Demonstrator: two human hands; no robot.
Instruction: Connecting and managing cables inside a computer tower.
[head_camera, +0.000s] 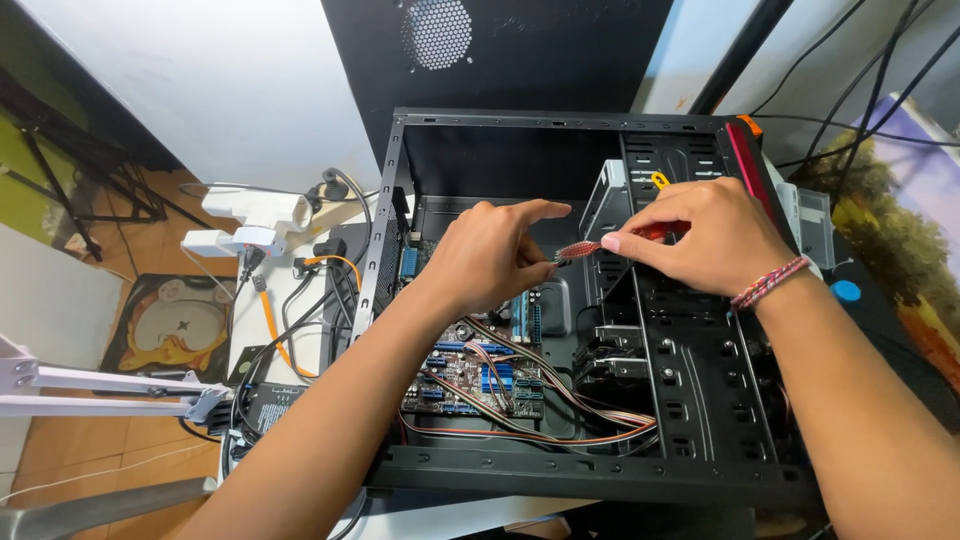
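Both hands are inside the open black computer case (560, 470), lying on its side. The right hand (700, 235) pinches a red cable (585, 248) by the drive cage (690, 330), and the left hand (495, 250) meets its ribbed end with thumb and forefinger. Below them sits the motherboard (470, 375), striped wires (560, 400) trailing across it. A white power strip (255, 215) lies left of the case on the table (250, 320).

Matt blk metal case (560, 470); red braided cable (578, 250).

Bright, even daylight, soft shadows inside the computer case (560, 470), sharp focus, wide-angle bending at the edges.
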